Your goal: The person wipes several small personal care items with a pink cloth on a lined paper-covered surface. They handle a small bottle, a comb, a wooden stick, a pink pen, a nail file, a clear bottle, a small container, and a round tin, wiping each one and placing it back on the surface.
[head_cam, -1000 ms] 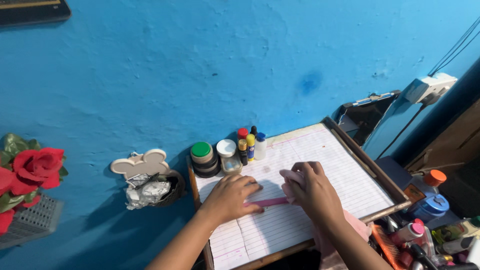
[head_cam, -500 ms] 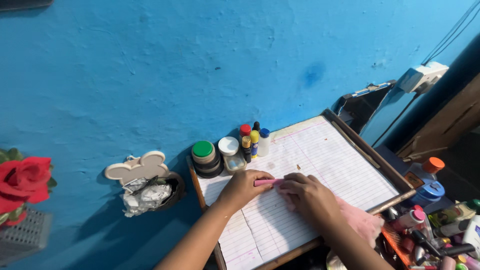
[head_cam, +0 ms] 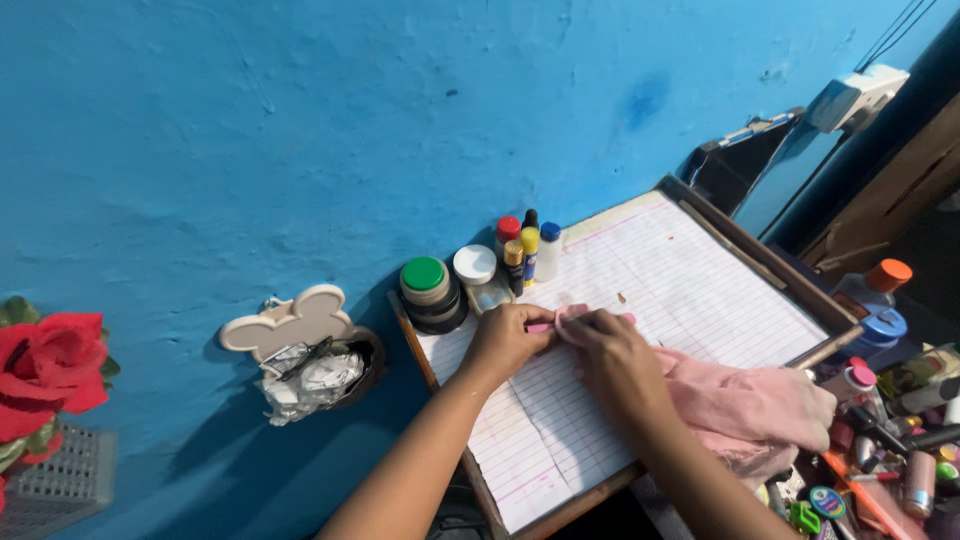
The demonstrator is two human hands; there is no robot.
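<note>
Left hand [head_cam: 505, 343] curled, fingertips pinched, right hand [head_cam: 612, 358] knuckles-up, touching

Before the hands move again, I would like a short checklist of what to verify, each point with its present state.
1. Left hand grips the slim pink stick at its left end: ok.
2. Right hand presses the crumpled pink cloth onto the stick: ok.
3. The white lined paper sheet lies flat on the wooden tray under both hands: ok, with small stains.
4. The green-lidded round jar and the row of small coloured bottles stand upright, apart from the hands: ok.
5. The cloth's loose end hangs over the tray's right edge near scattered cosmetics: not ok.
6. Whether the stick is clean: cannot tell.
</note>
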